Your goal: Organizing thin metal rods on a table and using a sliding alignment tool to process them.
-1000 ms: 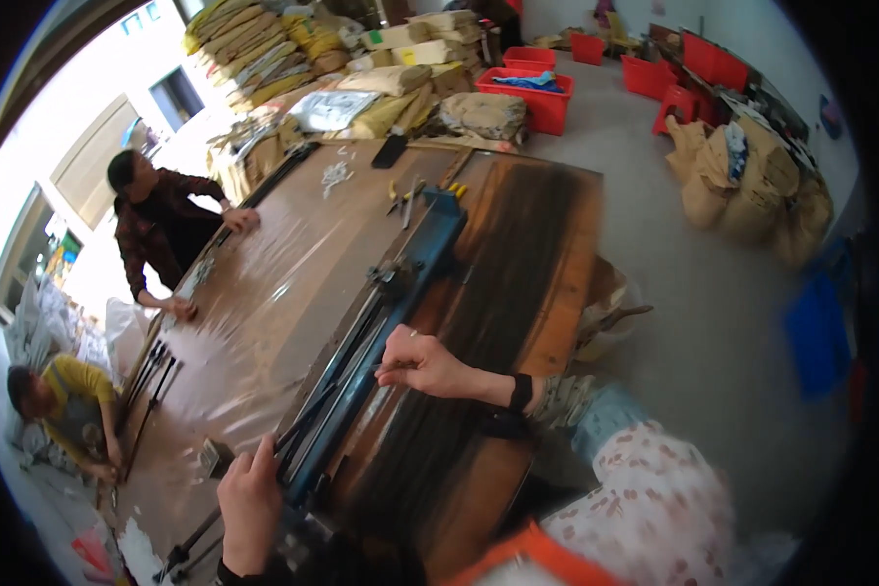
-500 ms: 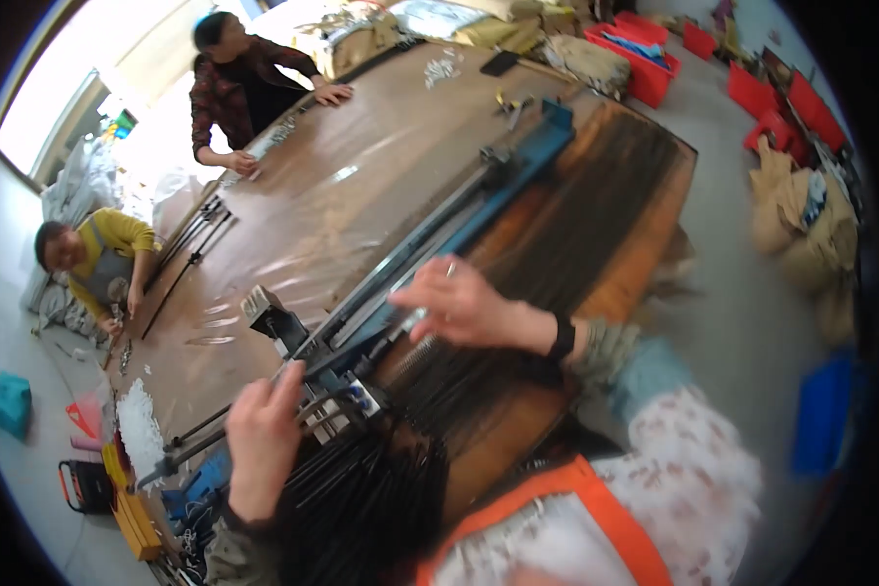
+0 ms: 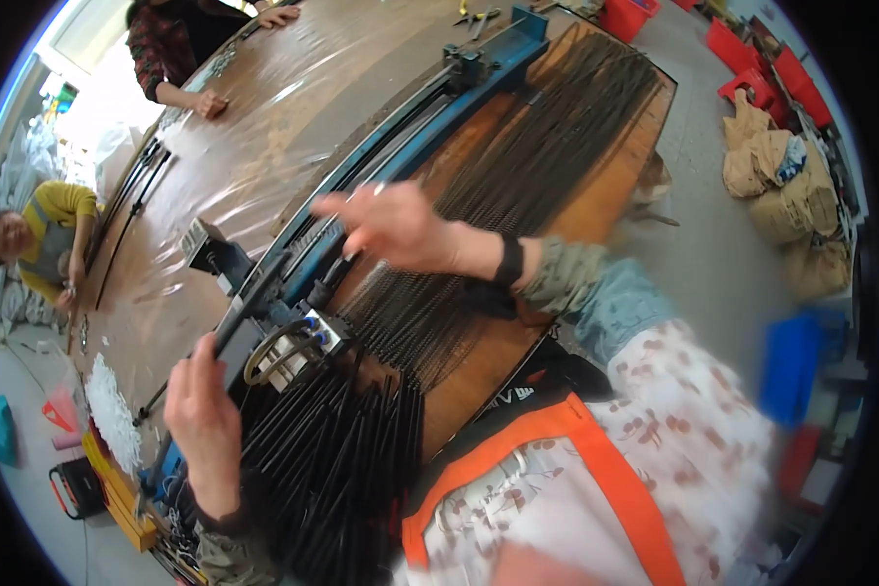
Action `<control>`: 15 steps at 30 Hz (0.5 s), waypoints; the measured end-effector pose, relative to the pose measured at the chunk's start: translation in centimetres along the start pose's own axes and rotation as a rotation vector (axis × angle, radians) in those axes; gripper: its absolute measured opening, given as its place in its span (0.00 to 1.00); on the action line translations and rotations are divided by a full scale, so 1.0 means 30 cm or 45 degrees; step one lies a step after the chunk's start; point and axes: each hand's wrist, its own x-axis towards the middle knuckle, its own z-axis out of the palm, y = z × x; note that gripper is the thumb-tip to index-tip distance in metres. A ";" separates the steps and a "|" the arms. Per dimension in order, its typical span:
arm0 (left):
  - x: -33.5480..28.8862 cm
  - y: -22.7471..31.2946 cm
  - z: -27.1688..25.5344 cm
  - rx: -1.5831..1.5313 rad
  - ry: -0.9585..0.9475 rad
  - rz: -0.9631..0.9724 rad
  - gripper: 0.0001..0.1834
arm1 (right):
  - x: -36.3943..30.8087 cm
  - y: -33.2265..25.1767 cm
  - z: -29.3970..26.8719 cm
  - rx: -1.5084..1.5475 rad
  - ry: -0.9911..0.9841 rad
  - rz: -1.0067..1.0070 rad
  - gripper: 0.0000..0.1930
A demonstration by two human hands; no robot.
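Note:
My left hand (image 3: 203, 420) is at the near end of a long blue bench machine (image 3: 400, 132). Its fingers are closed around a black rod (image 3: 249, 305) that lies along the machine. Over the middle of the machine hovers my right hand (image 3: 396, 227), slightly blurred, index finger stretched out and thumb apart, with nothing visible in it. Between the hands sits a metal block with hoses (image 3: 334, 332). A grey box-shaped part (image 3: 210, 249) stands on the machine's far side. Below my hands lies a bundle of black rods (image 3: 332, 439).
Thin dark spiral rods (image 3: 527, 156) cover the wooden board on the right. Across the plastic-covered table (image 3: 264, 166) are two people, one in yellow (image 3: 63, 205). White small parts (image 3: 114, 410) lie piled at left. Sacks (image 3: 752, 161) and red bins (image 3: 742, 54) stand far right.
The view has shifted, so the table and machine sit further left and higher. Both hands stay near the machine. The right hand has moved slightly along it, its index finger more outstretched.

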 end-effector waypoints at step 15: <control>-0.251 -0.233 -0.302 0.229 0.358 -0.470 0.10 | 0.294 -0.018 0.444 0.390 -0.728 0.104 0.08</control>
